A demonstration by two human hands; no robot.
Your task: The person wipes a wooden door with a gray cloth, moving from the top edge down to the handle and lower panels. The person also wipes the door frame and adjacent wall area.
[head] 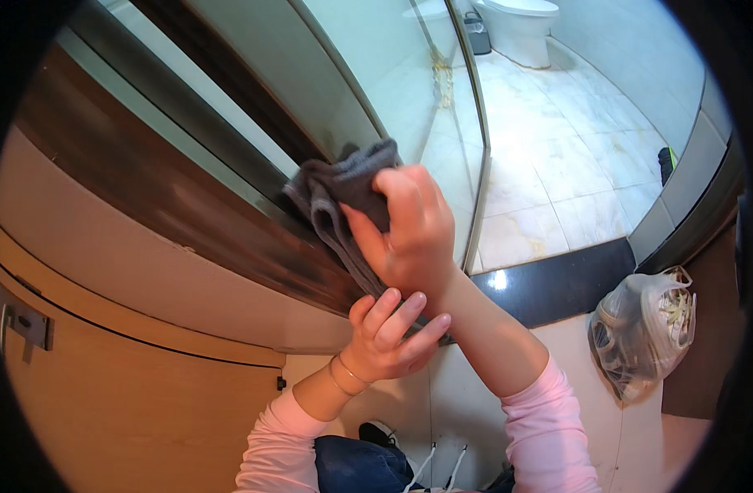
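A dark grey cloth is gripped in my right hand, bunched between thumb and fingers, against the dark door frame beside a glass panel. A fold of the cloth hangs down along the frame towards my wrist. My left hand, with a thin bracelet at its wrist, is just below, fingers spread near the cloth's lower end and my right wrist. Whether its fingertips touch the cloth I cannot tell.
A wooden door with a metal handle stands at lower left. Right of me, a clear plastic bag lies beside the black threshold. Beyond are a tiled floor, a toilet and a small bin.
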